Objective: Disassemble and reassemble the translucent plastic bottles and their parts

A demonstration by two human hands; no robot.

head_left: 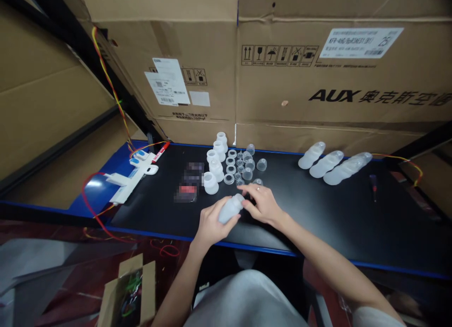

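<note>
My left hand [211,223] grips a small translucent white bottle [230,209], held tilted over the front of the black mat [318,214]. My right hand [261,204] touches the bottle's top end with its fingertips. Just beyond the hands lie several white bottle bodies [213,169], clear rings [231,169] and small clear caps [249,164].
Stacked rows of translucent parts [334,164] lie at the back right. A white power strip [132,176] with red wires and a red marker [161,151] sits at the left. Large cardboard boxes [282,72] wall the back. An open small box [129,291] is on the floor.
</note>
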